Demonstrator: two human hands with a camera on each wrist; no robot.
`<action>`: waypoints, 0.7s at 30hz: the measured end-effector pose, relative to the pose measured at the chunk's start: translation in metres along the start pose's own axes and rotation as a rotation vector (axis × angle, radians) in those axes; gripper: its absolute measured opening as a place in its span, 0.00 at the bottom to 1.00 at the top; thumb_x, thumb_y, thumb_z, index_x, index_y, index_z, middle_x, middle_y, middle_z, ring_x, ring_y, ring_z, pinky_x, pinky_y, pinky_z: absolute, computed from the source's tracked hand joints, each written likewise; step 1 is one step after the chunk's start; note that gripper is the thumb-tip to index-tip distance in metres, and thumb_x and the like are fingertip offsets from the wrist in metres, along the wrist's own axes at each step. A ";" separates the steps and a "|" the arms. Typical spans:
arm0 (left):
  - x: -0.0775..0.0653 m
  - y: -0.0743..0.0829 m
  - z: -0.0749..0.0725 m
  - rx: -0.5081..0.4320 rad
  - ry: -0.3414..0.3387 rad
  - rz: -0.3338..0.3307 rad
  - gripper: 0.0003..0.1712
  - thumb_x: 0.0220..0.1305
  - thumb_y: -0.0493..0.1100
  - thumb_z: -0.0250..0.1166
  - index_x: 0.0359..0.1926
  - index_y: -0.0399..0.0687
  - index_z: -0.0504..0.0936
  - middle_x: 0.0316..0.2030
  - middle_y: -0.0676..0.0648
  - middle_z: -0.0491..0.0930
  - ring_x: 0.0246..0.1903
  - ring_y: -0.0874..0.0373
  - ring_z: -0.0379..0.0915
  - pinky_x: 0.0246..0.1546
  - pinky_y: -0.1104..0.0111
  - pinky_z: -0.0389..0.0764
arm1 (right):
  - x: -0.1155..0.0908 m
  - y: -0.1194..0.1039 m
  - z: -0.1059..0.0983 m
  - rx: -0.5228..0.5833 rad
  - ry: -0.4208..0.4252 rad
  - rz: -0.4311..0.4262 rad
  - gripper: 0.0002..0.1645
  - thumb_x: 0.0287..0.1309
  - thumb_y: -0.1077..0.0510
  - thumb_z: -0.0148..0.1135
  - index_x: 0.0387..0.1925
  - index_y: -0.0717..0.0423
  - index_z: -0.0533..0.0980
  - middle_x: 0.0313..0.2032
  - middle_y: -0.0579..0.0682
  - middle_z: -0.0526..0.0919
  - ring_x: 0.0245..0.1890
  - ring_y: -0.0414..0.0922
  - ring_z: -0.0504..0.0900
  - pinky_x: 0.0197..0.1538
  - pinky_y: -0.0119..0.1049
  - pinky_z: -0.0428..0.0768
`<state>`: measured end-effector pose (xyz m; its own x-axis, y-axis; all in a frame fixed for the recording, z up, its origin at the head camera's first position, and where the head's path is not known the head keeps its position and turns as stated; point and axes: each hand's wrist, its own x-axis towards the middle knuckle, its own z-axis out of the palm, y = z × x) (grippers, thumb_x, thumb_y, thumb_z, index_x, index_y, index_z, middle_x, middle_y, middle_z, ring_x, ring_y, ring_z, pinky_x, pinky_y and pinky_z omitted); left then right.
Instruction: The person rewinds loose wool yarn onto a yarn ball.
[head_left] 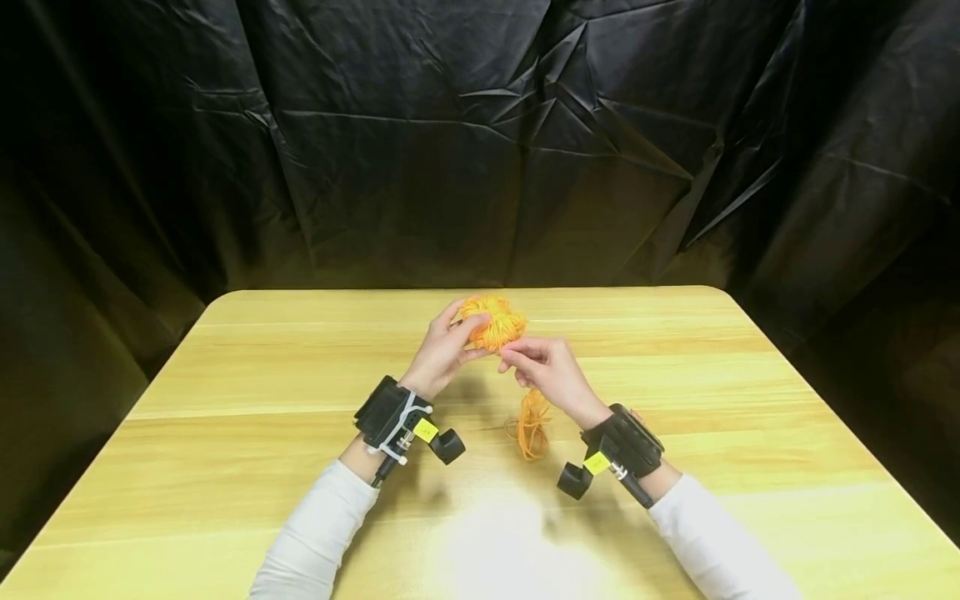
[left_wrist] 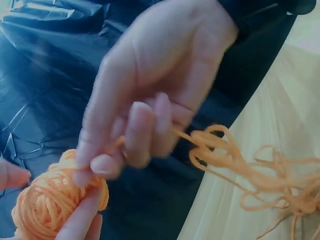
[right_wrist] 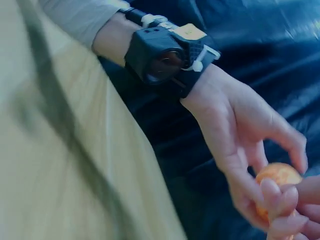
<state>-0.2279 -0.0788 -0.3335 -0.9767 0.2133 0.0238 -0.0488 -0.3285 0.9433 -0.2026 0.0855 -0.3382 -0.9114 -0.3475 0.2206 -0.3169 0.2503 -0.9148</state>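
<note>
An orange ball of yarn point(head_left: 497, 323) is held above the far part of the table by my left hand point(head_left: 442, 350), its thumb and fingers around the ball. My right hand point(head_left: 551, 373) pinches the yarn strand close to the ball's lower right side. In the left wrist view the strand runs through the right hand's curled fingers point(left_wrist: 140, 125) to a loose tangle of orange yarn point(left_wrist: 235, 160). That loose yarn point(head_left: 533, 425) hangs or lies below the right hand; which one I cannot tell. The right wrist view shows the ball point(right_wrist: 277, 174) partly hidden behind fingers.
The light wooden table point(head_left: 225, 467) spreads beneath both arms, with a bright glare near its front. A black sheet point(head_left: 420, 192) hangs behind and around it. Each wrist bears a strapped-on camera, the left point(head_left: 393, 421) and the right point(head_left: 622, 442).
</note>
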 end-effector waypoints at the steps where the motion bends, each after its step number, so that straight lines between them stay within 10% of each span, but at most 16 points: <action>1: 0.000 0.000 0.000 -0.003 0.000 -0.001 0.22 0.63 0.36 0.53 0.58 0.40 0.62 0.45 0.41 0.70 0.42 0.56 0.72 0.45 0.57 0.74 | 0.000 0.003 -0.001 0.032 -0.026 0.033 0.13 0.58 0.58 0.55 0.33 0.66 0.78 0.20 0.48 0.77 0.15 0.37 0.66 0.18 0.25 0.63; 11: 0.002 -0.004 -0.002 0.104 -0.012 -0.069 0.21 0.61 0.42 0.57 0.54 0.40 0.67 0.43 0.41 0.73 0.38 0.57 0.74 0.43 0.58 0.76 | 0.016 0.036 -0.017 0.275 -0.291 0.253 0.10 0.59 0.62 0.51 0.36 0.62 0.78 0.26 0.46 0.78 0.20 0.36 0.68 0.26 0.26 0.67; 21: 0.000 -0.003 -0.006 0.242 -0.140 -0.164 0.23 0.60 0.42 0.58 0.54 0.36 0.70 0.43 0.41 0.76 0.37 0.57 0.75 0.42 0.60 0.77 | 0.036 0.035 -0.035 0.394 -0.180 0.382 0.16 0.62 0.67 0.41 0.50 0.72 0.65 0.22 0.43 0.70 0.19 0.32 0.67 0.26 0.21 0.70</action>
<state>-0.2286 -0.0837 -0.3384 -0.9209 0.3752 -0.1055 -0.1357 -0.0549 0.9892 -0.2559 0.1139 -0.3504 -0.8720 -0.4554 -0.1798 0.1794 0.0444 -0.9828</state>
